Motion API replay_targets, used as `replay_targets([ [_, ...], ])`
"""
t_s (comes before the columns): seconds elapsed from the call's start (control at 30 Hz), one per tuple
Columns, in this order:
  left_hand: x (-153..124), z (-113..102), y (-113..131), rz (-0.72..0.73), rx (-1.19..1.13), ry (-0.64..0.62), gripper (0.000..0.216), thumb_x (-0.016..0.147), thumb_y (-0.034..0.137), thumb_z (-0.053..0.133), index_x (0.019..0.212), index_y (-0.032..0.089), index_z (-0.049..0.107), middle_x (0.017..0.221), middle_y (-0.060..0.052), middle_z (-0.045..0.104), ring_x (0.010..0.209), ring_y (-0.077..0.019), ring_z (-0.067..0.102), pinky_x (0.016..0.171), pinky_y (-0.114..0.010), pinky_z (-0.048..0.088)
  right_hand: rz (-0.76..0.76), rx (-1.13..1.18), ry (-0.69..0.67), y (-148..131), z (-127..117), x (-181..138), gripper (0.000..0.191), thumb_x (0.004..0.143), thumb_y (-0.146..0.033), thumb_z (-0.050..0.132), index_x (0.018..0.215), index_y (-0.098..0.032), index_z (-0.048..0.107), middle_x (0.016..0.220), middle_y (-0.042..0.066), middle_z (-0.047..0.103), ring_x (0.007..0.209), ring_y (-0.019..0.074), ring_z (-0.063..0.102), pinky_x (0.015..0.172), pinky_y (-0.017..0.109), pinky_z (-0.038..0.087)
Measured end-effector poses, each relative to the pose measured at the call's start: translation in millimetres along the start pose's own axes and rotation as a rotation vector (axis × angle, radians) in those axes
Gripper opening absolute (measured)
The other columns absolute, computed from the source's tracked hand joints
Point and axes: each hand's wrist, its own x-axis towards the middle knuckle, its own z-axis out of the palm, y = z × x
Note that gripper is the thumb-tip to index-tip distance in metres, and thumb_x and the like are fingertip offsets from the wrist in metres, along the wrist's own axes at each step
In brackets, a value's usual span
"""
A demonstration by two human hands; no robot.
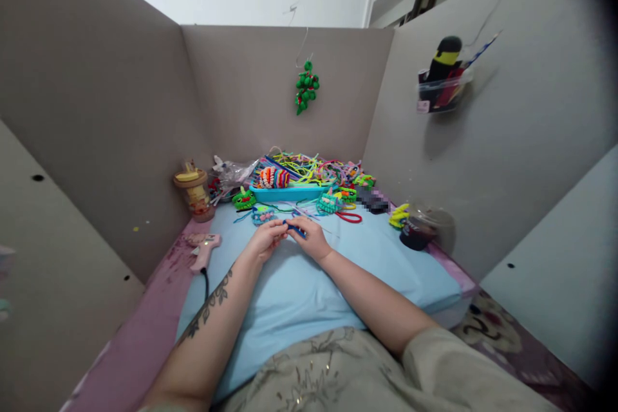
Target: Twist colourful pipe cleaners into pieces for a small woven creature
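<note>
My left hand (264, 239) and my right hand (313, 237) meet over a light blue pillow (299, 283), fingers pinched together on a small dark blue pipe-cleaner piece (294, 227) held between them. Just beyond the hands lie small twisted pipe-cleaner figures: a blue one (262, 213), a green one (244, 199) and a teal one (329, 203). A red loop of wire (349, 216) lies to the right of them.
A blue tray (287, 194) with a heap of coloured pipe cleaners (313, 170) stands at the back. A pink glue gun (203, 248) lies left, a spool holder (194, 190) behind it. A dark lidded cup (418, 229) stands right. Grey panels enclose everything; a green ornament (306, 87) hangs on the back one.
</note>
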Motion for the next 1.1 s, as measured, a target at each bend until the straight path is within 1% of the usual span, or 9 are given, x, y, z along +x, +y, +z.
replay_targets([
  [0.07, -1, -1, 2, -0.019, 0.0, -0.025, 0.024, 0.057, 0.026, 0.073, 0.072, 0.013, 0.06, 0.06, 0.0, 0.057, 0.051, -0.0061, 0.052, 0.039, -0.016, 0.025, -0.001, 0.028, 0.004, -1, -2, 1, 0.021, 0.08, -0.024, 0.056, 0.099, -0.022, 0.065, 0.093, 0.007, 0.066, 0.088, 0.0184, 0.059, 0.082, 0.035, 0.046],
  [0.13, -2, -2, 4, -0.041, 0.024, -0.027, 0.024, 0.059, 0.028, 0.072, 0.073, 0.013, 0.06, 0.06, -0.001, 0.058, 0.053, -0.0075, 0.054, 0.04, -0.016, 0.026, 0.014, 0.051, -0.011, -2, -3, 2, 0.02, 0.079, -0.024, 0.057, 0.097, -0.022, 0.065, 0.091, 0.006, 0.066, 0.087, 0.0178, 0.059, 0.081, 0.033, 0.045],
  [0.27, -4, -6, 7, -0.04, 0.113, -0.009, 0.028, 0.06, 0.034, 0.07, 0.075, 0.014, 0.058, 0.064, -0.002, 0.059, 0.057, -0.0104, 0.057, 0.041, -0.017, 0.025, 0.089, 0.095, -0.053, -1, -6, 3, 0.016, 0.079, -0.027, 0.057, 0.091, -0.022, 0.067, 0.086, 0.004, 0.065, 0.083, 0.0167, 0.059, 0.078, 0.031, 0.046],
  [0.4, -5, -7, 7, -0.003, 0.277, 0.012, 0.027, 0.06, 0.036, 0.069, 0.069, 0.015, 0.056, 0.061, -0.001, 0.056, 0.059, -0.0115, 0.056, 0.043, -0.017, 0.027, 0.195, 0.154, -0.036, 4, -6, 2, 0.015, 0.076, -0.032, 0.059, 0.084, -0.021, 0.067, 0.082, 0.004, 0.063, 0.079, 0.0166, 0.058, 0.062, 0.025, 0.049],
  [0.47, -4, -7, 6, 0.028, 0.323, 0.013, 0.024, 0.06, 0.034, 0.067, 0.067, 0.015, 0.055, 0.06, 0.0, 0.055, 0.058, -0.0109, 0.054, 0.044, -0.017, 0.027, 0.215, 0.176, -0.016, 7, -5, 1, 0.015, 0.074, -0.032, 0.06, 0.082, -0.021, 0.067, 0.081, 0.004, 0.062, 0.077, 0.0163, 0.057, 0.056, 0.024, 0.048],
  [0.67, 0, -6, 0, 0.123, 0.379, 0.06, 0.019, 0.06, 0.031, 0.063, 0.064, 0.015, 0.053, 0.054, 0.001, 0.052, 0.051, -0.01, 0.049, 0.043, -0.018, 0.026, 0.297, 0.215, -0.001, 10, -2, 1, 0.017, 0.071, -0.033, 0.062, 0.08, -0.019, 0.066, 0.078, 0.004, 0.062, 0.066, 0.0139, 0.056, 0.05, 0.022, 0.047],
  [0.83, 2, -3, 0, 0.316, 0.499, 0.11, 0.019, 0.063, 0.032, 0.061, 0.061, 0.015, 0.054, 0.054, 0.0, 0.054, 0.051, -0.0102, 0.047, 0.048, -0.02, 0.032, 0.422, 0.256, -0.001, 10, -3, 2, 0.017, 0.071, -0.032, 0.06, 0.076, -0.016, 0.062, 0.065, 0.001, 0.059, 0.046, 0.0095, 0.049, 0.041, 0.022, 0.041],
  [0.93, 2, -3, 1, 0.385, 0.563, 0.105, 0.018, 0.065, 0.032, 0.059, 0.06, 0.015, 0.055, 0.055, 0.0, 0.055, 0.054, -0.0111, 0.048, 0.054, -0.022, 0.036, 0.384, 0.19, 0.0, 13, -2, 2, 0.014, 0.074, -0.03, 0.056, 0.073, -0.016, 0.061, 0.062, 0.0, 0.057, 0.05, 0.011, 0.05, 0.046, 0.023, 0.041],
  [1.1, 3, -4, -2, 0.462, 0.713, 0.113, 0.019, 0.066, 0.034, 0.059, 0.061, 0.016, 0.057, 0.058, 0.0, 0.057, 0.058, -0.0129, 0.049, 0.057, -0.023, 0.036, 0.224, -0.001, 0.001, 20, 0, 2, 0.011, 0.076, -0.02, 0.049, 0.073, -0.018, 0.06, 0.074, 0.002, 0.059, 0.071, 0.0156, 0.054, 0.066, 0.027, 0.043],
])
